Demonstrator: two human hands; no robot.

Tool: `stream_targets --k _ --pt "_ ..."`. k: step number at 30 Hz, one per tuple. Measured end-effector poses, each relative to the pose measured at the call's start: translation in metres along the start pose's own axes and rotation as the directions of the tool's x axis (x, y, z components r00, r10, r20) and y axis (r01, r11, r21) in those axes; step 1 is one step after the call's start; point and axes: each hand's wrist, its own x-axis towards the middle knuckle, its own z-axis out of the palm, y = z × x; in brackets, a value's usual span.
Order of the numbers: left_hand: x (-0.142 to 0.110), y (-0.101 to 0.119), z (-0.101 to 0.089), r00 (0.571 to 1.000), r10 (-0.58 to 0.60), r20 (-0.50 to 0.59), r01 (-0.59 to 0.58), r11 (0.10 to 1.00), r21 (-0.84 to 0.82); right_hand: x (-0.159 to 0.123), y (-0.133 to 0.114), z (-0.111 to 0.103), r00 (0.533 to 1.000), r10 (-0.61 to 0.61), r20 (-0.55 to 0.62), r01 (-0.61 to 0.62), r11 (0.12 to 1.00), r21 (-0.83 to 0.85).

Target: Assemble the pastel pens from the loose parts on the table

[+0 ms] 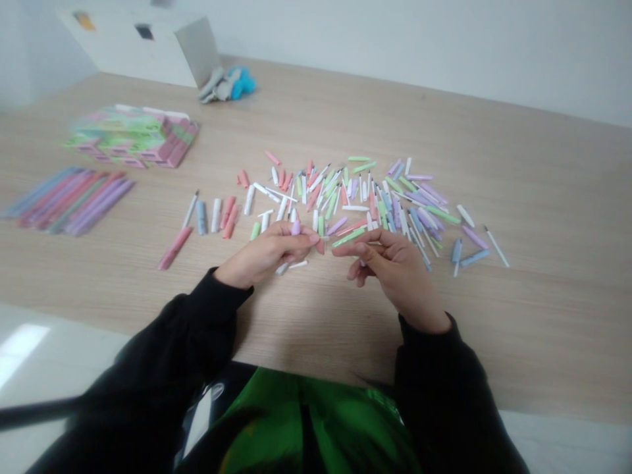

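Observation:
My left hand (281, 247) is closed, with a purple pen part (295, 228) sticking up between its fingers. A thin pale piece shows at its fingertips, too blurred to name. To the right, my right hand (388, 266) has its index finger stretched out towards the left one. Its thumb is bent against the other fingers, where a bit of purple (363, 263) shows; most of that piece is hidden. Just beyond both hands lies a loose spread of pen parts (340, 191): white, pink, green and purple caps and barrels, and thin white refills with dark tips.
Several assembled-looking pens (74, 197) lie in a row at the left. Behind them sits a stack of pink and green packs (133, 135). Farther back are a white box (148, 46) and grey and blue gloves or cloth (227, 84). A pink pen barrel (175, 248) lies nearer on the wooden table (543, 276).

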Motion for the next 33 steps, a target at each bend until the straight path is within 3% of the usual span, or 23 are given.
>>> stream_targets --k 6,10,15,21,27,33 --pt "0.001 -0.001 0.000 1.000 -0.001 0.012 0.001 1.000 0.025 0.002 0.013 -0.001 0.998 -0.007 -0.058 0.001 0.994 -0.112" --pt "0.001 0.000 0.003 1.000 -0.009 0.008 0.009 1.000 0.029 0.005 0.021 -0.002 0.999 0.045 0.025 -0.040 0.984 -0.172" --pt "0.002 0.001 0.004 1.000 -0.007 -0.002 0.007 0.999 0.036 0.000 0.016 -0.004 0.985 0.073 0.157 -0.075 0.997 0.007" --pt "0.001 0.003 0.003 0.999 -0.044 0.000 0.043 0.996 0.079 -0.004 0.007 -0.005 0.979 0.090 0.184 -0.106 0.991 0.081" --pt "-0.001 0.003 0.005 0.999 -0.030 0.034 0.026 0.993 0.118 -0.001 0.008 0.000 0.999 -0.001 0.039 -0.001 0.999 0.044" --pt "0.000 0.002 0.005 0.999 -0.006 0.042 0.000 0.991 0.134 -0.002 0.006 0.006 0.974 -0.212 -0.078 0.197 0.966 -0.165"
